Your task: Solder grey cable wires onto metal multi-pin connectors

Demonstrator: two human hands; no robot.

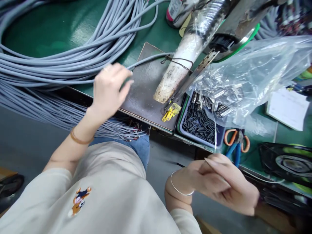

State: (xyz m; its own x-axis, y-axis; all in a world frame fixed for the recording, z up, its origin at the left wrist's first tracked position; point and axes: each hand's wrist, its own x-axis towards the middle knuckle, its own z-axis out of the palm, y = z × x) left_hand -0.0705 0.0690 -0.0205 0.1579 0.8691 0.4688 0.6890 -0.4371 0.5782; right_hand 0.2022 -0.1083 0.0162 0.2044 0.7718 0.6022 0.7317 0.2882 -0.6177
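Note:
My left hand (108,87) is above the front edge of the green bench, at the end of a thick coil of grey cables (97,61). Its fingers are loosely curled, with the thumb apart from them. One grey cable (151,58) passes behind this hand and runs over a dark metal plate (143,84). Out in front of the bench edge, my right hand (216,183) is closed, its fingers drawn together; blur hides what they hold, if anything. Beside it lie blue pliers with orange handle ends (235,143).
A soldering iron (197,71) and a white tube (177,65) tied with wire slant over the plate. Yellow pieces (171,112) lie there. A bin (200,125) holds black sleeves and metal connectors under a clear plastic bag (263,68). White paper (289,107) and a black fan (287,162) are rightward.

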